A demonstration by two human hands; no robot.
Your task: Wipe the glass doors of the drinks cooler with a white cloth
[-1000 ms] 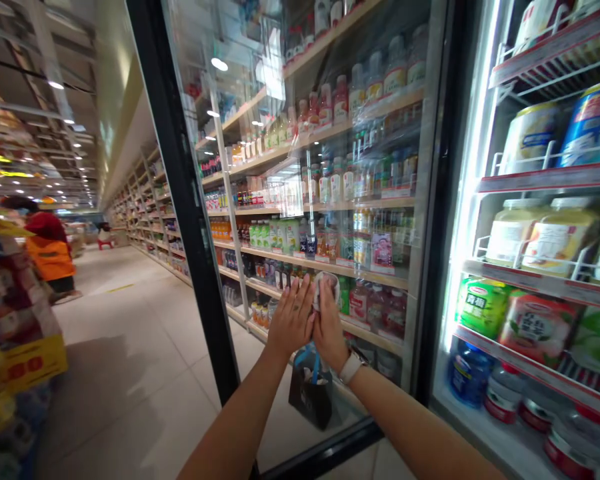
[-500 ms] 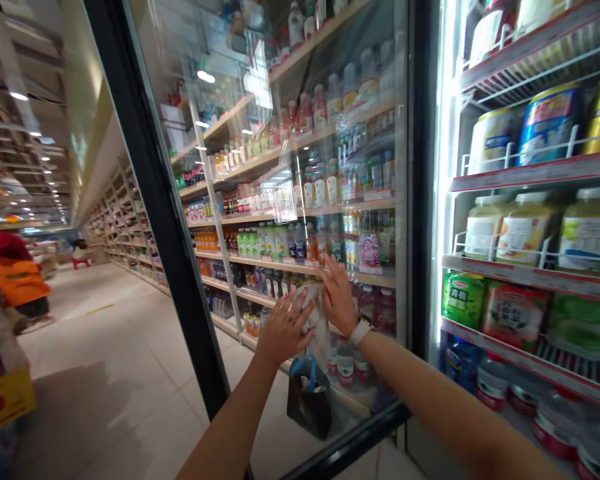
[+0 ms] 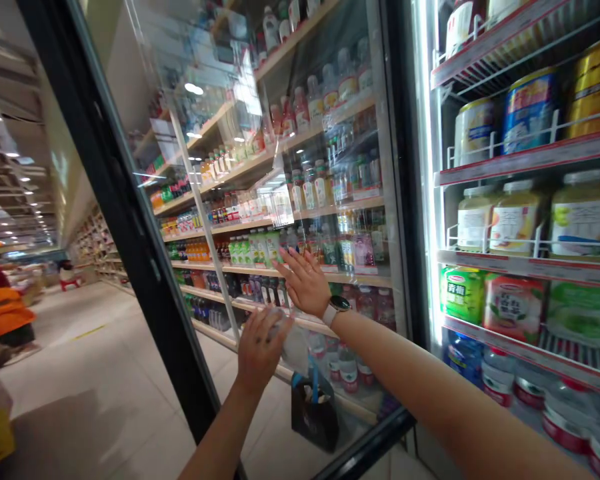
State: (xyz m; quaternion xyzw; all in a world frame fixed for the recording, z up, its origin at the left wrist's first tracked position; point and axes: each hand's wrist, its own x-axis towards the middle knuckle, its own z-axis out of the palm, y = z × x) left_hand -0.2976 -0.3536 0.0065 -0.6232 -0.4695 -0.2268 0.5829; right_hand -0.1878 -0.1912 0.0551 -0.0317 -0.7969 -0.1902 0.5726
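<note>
My left hand (image 3: 260, 350) presses a crumpled white cloth (image 3: 296, 348) against the glass door of a drinks fridge (image 3: 275, 120). My right hand (image 3: 305, 283) is raised just above the cloth, with fingers spread, at or very near the glass, and holds nothing. A white smartwatch (image 3: 337, 309) sits on my right wrist. Behind the glass stand shelves of bottled drinks. Low in the pane, a black bag with blue straps (image 3: 314, 413) shows, though I cannot tell whether it is a reflection.
The door's black frame (image 3: 130, 220) runs diagonally on the left. To the right, the open fridge's wire shelves (image 3: 525, 263) hold jars, cans and packets. Left of the frame lies a tiled aisle (image 3: 90, 373), with a person in an orange vest (image 3: 5, 310) and long shelving beyond.
My right hand has lifted off the cloth and moved up, apart from my left hand. The cloth sits lower on the glass, and the view has turned right.
</note>
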